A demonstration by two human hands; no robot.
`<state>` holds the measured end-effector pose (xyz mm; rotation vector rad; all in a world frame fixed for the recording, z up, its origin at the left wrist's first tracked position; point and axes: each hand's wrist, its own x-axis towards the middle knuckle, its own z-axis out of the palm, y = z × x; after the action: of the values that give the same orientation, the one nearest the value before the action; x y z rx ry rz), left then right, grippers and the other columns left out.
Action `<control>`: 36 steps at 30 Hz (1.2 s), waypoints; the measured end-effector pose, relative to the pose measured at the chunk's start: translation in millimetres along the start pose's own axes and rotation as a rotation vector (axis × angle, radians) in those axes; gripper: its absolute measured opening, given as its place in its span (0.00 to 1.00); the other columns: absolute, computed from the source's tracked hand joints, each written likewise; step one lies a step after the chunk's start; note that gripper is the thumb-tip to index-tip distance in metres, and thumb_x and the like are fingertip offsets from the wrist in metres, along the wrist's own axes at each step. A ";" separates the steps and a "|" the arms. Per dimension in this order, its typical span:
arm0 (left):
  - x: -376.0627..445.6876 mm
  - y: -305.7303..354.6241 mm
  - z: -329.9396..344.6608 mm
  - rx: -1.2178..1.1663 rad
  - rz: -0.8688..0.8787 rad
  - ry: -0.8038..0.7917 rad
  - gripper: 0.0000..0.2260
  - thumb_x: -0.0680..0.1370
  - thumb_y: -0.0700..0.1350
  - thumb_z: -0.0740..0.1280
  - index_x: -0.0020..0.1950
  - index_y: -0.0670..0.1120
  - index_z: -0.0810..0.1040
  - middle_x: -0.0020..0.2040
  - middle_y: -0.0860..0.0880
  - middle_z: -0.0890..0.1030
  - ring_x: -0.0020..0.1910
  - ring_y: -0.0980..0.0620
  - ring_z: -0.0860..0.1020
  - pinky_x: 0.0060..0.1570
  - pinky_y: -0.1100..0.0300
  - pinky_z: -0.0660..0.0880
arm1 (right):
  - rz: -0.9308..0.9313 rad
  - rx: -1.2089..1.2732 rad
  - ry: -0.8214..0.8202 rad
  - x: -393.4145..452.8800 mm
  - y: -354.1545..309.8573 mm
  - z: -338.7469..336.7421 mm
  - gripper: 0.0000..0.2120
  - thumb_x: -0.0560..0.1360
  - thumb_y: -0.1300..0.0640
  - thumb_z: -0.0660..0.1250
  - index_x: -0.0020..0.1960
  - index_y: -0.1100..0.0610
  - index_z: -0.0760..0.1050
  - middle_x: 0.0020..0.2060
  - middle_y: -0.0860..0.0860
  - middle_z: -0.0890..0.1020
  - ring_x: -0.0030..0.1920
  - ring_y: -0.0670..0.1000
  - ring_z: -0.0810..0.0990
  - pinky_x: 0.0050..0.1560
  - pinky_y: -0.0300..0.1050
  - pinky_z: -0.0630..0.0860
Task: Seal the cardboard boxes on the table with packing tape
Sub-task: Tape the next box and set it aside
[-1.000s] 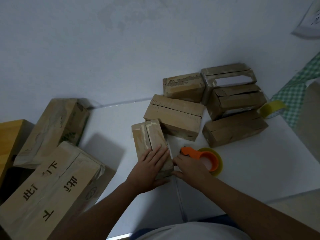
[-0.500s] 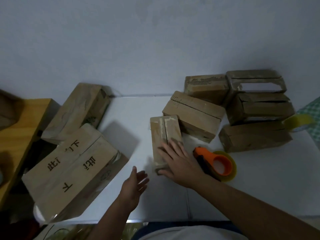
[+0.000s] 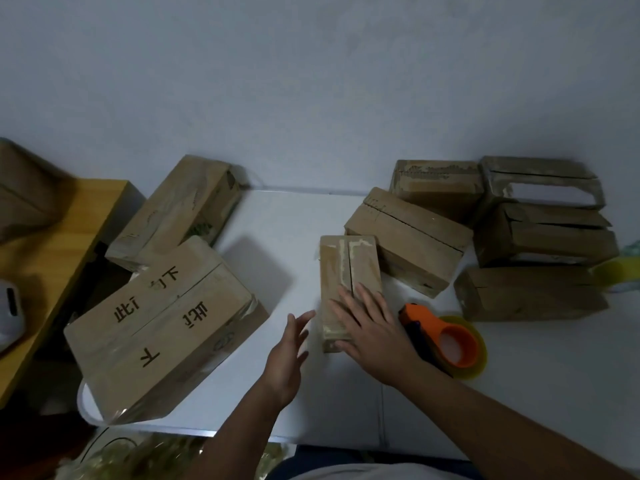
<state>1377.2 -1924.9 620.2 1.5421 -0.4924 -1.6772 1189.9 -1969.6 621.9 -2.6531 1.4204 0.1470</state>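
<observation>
Near the front-centre of the white bench [image 3: 284, 216] lies a small cardboard box [image 3: 348, 271], long axis running away from the person, flaps closed w/ a seam down the middle and pale tape residue along it. Right hand [image 3: 375, 330] rests flat on the box's near end, fingers straight and spread, palm down, gripping nothing. Left hand [image 3: 287, 355] hovers just left of the box, fingers extended and relaxed, holding nothing; can't tell if fingertips touch the box side. Just right of the right hand sits an orange tape dispenser [image 3: 440, 336] w/ a yellowish tape roll, lying on the bench, not held. Behind the small box, approx touching its far right corner, is a longer box [image 3: 407, 240] set at an angle. Further right is a cluster of four more boxes [image 3: 540, 216], one w/ an open slot in its top. A second tape roll [image 3: 620, 273], yellow, sits at the right edge beside that cluster. At left, a big box w/ black printed characters [image 3: 162, 327] overhangs the bench's front-left corner, and another large box [image 3: 180, 211] lies behind it. A wooden surface [image 3: 52, 244] is at far left.
</observation>
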 end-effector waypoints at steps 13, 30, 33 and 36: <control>25.3 24.0 -25.7 0.510 0.200 -0.143 0.17 0.83 0.58 0.59 0.46 0.48 0.79 0.43 0.49 0.83 0.47 0.52 0.80 0.63 0.49 0.73 | -0.003 0.011 -0.007 0.5 0.7 -3.0 0.34 0.77 0.35 0.47 0.79 0.49 0.52 0.79 0.50 0.51 0.78 0.58 0.49 0.76 0.60 0.49; 13.2 36.5 -47.4 0.429 0.109 -0.163 0.05 0.76 0.38 0.72 0.49 0.38 0.79 0.43 0.49 0.81 0.45 0.54 0.77 0.51 0.60 0.72 | -0.011 0.004 -0.028 0.8 1.6 -3.0 0.35 0.77 0.34 0.45 0.80 0.49 0.49 0.79 0.50 0.49 0.79 0.57 0.45 0.76 0.59 0.46; 12.7 35.2 -50.5 0.314 0.094 -0.162 0.03 0.77 0.36 0.71 0.50 0.40 0.80 0.43 0.48 0.81 0.45 0.51 0.79 0.54 0.56 0.78 | -0.009 0.014 -0.035 1.1 1.5 -4.1 0.35 0.77 0.34 0.44 0.80 0.49 0.49 0.79 0.49 0.48 0.79 0.57 0.44 0.76 0.60 0.46; 8.7 31.1 -49.6 0.285 0.086 -0.133 0.09 0.77 0.37 0.71 0.56 0.45 0.81 0.44 0.45 0.81 0.46 0.49 0.80 0.54 0.57 0.79 | -0.012 0.018 -0.042 0.4 1.2 -5.7 0.35 0.77 0.34 0.44 0.80 0.49 0.49 0.79 0.49 0.47 0.79 0.57 0.43 0.76 0.60 0.45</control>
<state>1434.0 -1939.5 628.2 1.5879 -0.8876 -1.7050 1189.3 -1971.4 627.4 -2.6279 1.3869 0.1866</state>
